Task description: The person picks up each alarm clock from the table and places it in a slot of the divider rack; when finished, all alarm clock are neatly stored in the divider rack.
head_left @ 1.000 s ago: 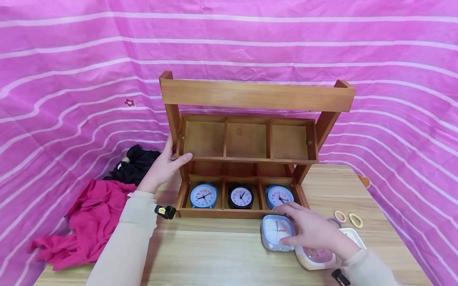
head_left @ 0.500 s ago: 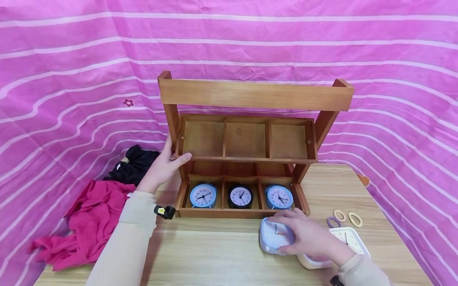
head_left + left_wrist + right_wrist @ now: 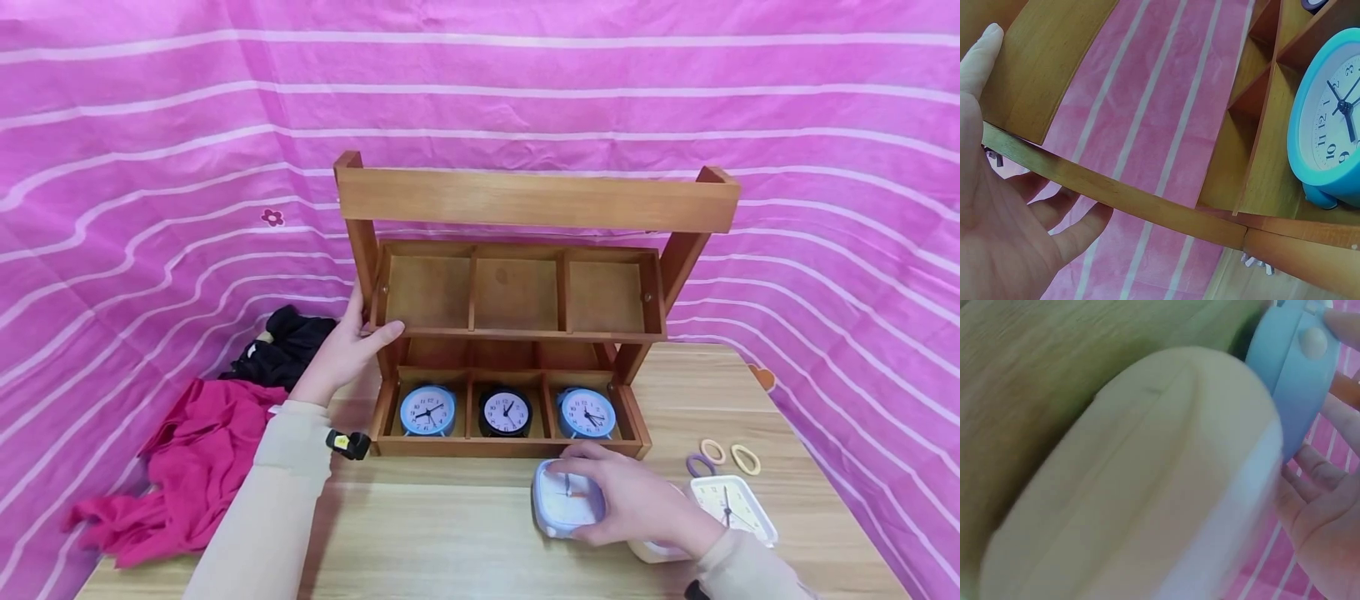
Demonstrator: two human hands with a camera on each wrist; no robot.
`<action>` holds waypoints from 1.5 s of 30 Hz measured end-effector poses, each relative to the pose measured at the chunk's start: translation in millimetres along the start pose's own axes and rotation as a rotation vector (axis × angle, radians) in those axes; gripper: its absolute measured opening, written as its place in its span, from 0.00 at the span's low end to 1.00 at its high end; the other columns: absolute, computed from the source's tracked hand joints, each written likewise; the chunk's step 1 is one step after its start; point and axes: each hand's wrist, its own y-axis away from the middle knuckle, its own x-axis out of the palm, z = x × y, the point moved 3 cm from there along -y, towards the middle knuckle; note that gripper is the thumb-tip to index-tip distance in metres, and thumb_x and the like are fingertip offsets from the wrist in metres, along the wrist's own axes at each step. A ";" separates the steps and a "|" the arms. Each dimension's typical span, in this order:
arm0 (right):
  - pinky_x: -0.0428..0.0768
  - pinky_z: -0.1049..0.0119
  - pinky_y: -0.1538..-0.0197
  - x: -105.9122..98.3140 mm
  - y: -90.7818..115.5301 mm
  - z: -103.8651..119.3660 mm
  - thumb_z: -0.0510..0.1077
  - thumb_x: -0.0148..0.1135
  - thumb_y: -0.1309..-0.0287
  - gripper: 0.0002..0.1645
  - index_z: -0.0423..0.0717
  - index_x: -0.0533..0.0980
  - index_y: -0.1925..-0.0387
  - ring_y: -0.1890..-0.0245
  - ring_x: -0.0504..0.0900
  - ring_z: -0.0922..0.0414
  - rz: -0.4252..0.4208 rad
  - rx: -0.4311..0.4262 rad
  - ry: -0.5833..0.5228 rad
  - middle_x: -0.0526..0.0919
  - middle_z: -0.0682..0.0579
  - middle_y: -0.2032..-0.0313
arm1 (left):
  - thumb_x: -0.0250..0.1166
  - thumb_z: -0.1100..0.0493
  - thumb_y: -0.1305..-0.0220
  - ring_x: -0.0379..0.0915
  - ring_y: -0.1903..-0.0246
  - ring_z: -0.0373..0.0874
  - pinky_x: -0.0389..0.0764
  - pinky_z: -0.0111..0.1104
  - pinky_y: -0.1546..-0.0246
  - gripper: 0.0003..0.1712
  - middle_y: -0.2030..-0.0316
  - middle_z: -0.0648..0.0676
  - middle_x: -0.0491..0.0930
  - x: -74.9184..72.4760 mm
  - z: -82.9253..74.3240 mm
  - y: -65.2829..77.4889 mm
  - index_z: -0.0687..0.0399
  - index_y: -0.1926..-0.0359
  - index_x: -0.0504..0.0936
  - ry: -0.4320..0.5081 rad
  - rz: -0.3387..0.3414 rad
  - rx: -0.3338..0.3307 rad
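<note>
My left hand (image 3: 341, 354) grips the left side of a brown wooden two-tier shelf (image 3: 536, 197); in the left wrist view its fingers (image 3: 1088, 228) reach round the side post (image 3: 1129, 199). My right hand (image 3: 637, 496) holds a pale blue square alarm clock (image 3: 558, 507) by its edges, in front of the shelf's lower right corner. The right wrist view shows the clock's blue side (image 3: 1291, 369). On the lower tier stand a blue round clock (image 3: 427, 410), a black one (image 3: 506, 413) and another blue one (image 3: 588, 413), one per compartment.
A cream clock (image 3: 656, 552) sits partly hidden beneath my right hand, beside a white square clock (image 3: 738, 504). Behind them lie hair ties (image 3: 712, 452). Crumpled pink cloth (image 3: 202, 467) and black cloth (image 3: 281, 350) lie at the left. A pink striped curtain surrounds the table.
My right hand has closed around the pale blue clock and shifted it slightly left and toward me. More of the white clock now shows. The left hand keeps its hold on the shelf.
</note>
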 end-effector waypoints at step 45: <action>0.70 0.43 0.34 -136.1 -264.8 101.0 0.65 0.81 0.52 0.49 0.65 0.74 0.28 0.35 0.72 0.56 -0.160 -0.084 0.264 0.72 0.56 0.30 | 0.66 0.50 0.26 0.58 0.26 0.63 0.66 0.63 0.31 0.56 0.18 0.54 0.46 -9.2 -3.9 10.4 0.15 0.19 0.34 0.015 -0.003 -0.003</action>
